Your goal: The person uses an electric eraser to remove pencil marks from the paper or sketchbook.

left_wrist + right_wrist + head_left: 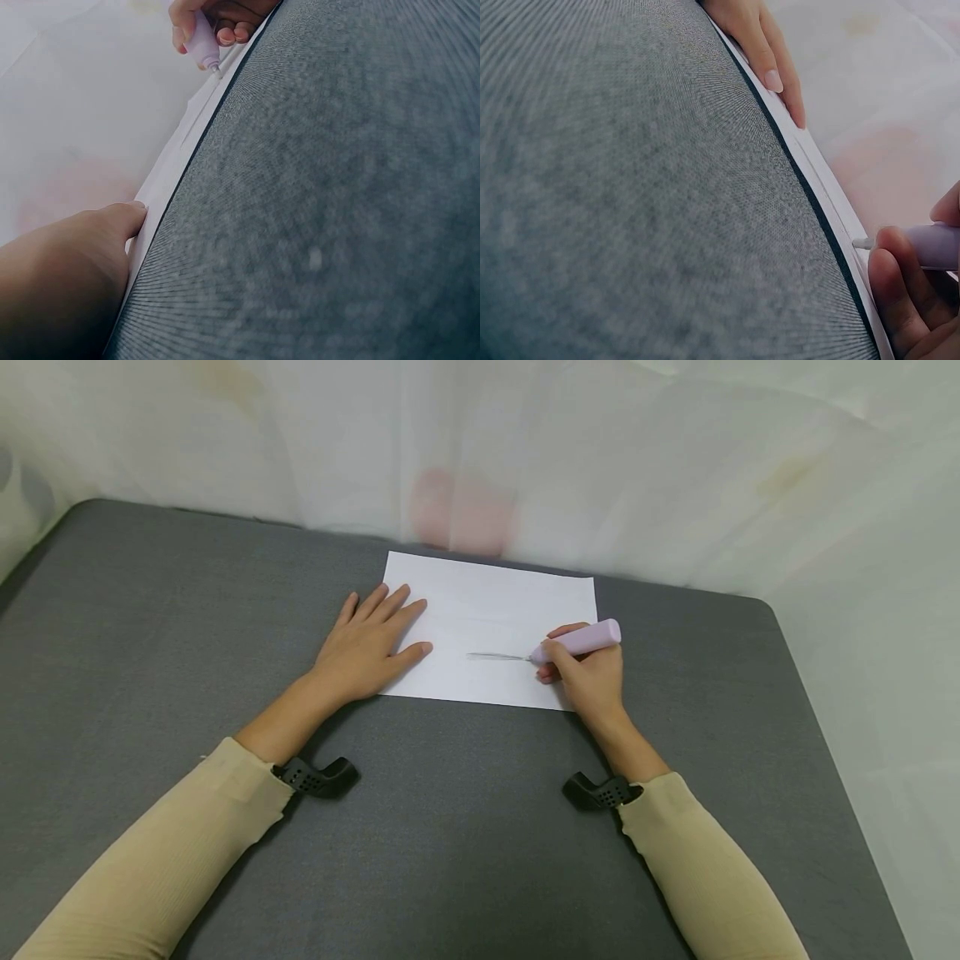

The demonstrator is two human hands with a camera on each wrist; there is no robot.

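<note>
Right fingers (pixel 558 653) clamped round lilac pen (pixel 581 641), left fingers (pixel 390 606) flat on white paper (pixel 495 610), grey mat (pixel 450 827), pale curtain (pixel 675 460) behind

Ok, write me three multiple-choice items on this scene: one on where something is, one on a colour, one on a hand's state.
1. Where does the left hand lie?
A. flat on the left part of the white sheet of paper
B. on the bare grey tabletop, apart from the sheet
C. on the pen

2. What colour is the pen?
A. black
B. pale lilac
C. green

3. How is the right hand?
A. flat and holding nothing
B. in a fist off the table
C. gripping the pen, tip on the sheet

Answers: 1 A, the head view shows straight fingers spread on the sheet's left part. 2 B, the barrel is pale lilac in all three views. 3 C, fingers curl round the barrel, and the tip meets the paper at the end of a thin grey line.
</note>
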